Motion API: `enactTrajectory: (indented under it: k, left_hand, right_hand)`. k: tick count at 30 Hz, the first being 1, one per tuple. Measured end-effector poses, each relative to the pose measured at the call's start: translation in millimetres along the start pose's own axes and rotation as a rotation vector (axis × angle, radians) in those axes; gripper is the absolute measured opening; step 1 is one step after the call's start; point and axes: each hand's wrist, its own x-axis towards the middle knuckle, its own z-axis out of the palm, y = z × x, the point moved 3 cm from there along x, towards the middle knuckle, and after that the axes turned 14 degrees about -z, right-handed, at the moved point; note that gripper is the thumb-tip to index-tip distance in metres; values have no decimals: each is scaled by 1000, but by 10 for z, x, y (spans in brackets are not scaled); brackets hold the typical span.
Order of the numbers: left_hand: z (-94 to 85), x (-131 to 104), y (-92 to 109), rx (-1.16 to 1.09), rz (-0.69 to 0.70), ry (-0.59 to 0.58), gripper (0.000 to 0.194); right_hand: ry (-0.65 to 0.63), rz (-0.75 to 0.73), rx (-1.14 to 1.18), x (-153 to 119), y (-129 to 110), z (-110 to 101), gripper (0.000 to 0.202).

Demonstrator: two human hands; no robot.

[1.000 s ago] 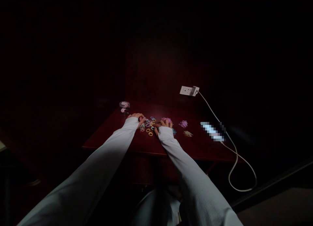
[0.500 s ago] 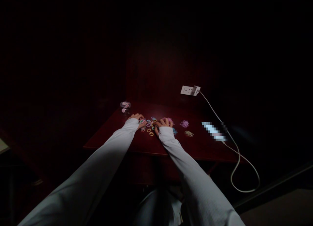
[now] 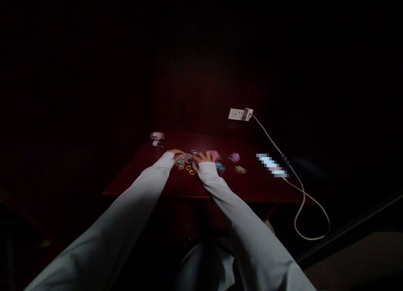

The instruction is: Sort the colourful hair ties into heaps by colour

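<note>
A mixed heap of small colourful hair ties (image 3: 181, 161) lies on the dark red table between my hands. My left hand (image 3: 175, 153) cups the heap's left side, fingers apart from the thumb, touching ties. Spread and bent, the fingers of my right hand (image 3: 204, 157) rest over the heap's right side; what lies under them is hidden. Two yellow hair ties (image 3: 192, 172) sit just in front. Beside my right hand are a pink pile (image 3: 215, 155) and a blue pile (image 3: 221, 168) of thin bands. Farther right come a purple pile (image 3: 234, 157) and a cream pile (image 3: 241, 169).
A clear round container (image 3: 157, 136) with pink pieces stands at the table's back left. At the right lies a phone with a blurred screen (image 3: 272, 165), its white cable (image 3: 302, 188) running to a charger in the wall socket (image 3: 237, 114) and looping past the table edge.
My right hand has shifted slightly left over the heap, uncovering more of the pink and blue piles. The hair ties now sit closer together near my left hand. The whole view has shifted slightly.
</note>
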Motion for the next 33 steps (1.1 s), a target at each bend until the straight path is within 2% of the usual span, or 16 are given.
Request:
enactTrajectory:
  k: [4, 9, 12, 21, 27, 33]
  left_hand:
    - [22, -10, 24, -74, 2, -20, 44]
    - [-22, -18, 67, 81, 12, -10, 44]
    - [-34, -32, 96, 163, 42, 12, 45]
    - [-54, -125, 223, 211, -21, 141, 35]
    - [-125, -176, 351, 227, -27, 131, 29]
    - [-126, -188, 396, 255, -50, 129, 25]
  right_hand:
    - [15, 20, 59, 124, -28, 60, 27]
    - [23, -4, 151, 199, -29, 135, 27]
    - [28, 32, 176, 174, -8, 140, 30]
    - [5, 90, 194, 160, 15, 174, 32]
    - [54, 126, 252, 180, 25, 202, 27]
    - [54, 128, 229, 237, -9, 165, 22]
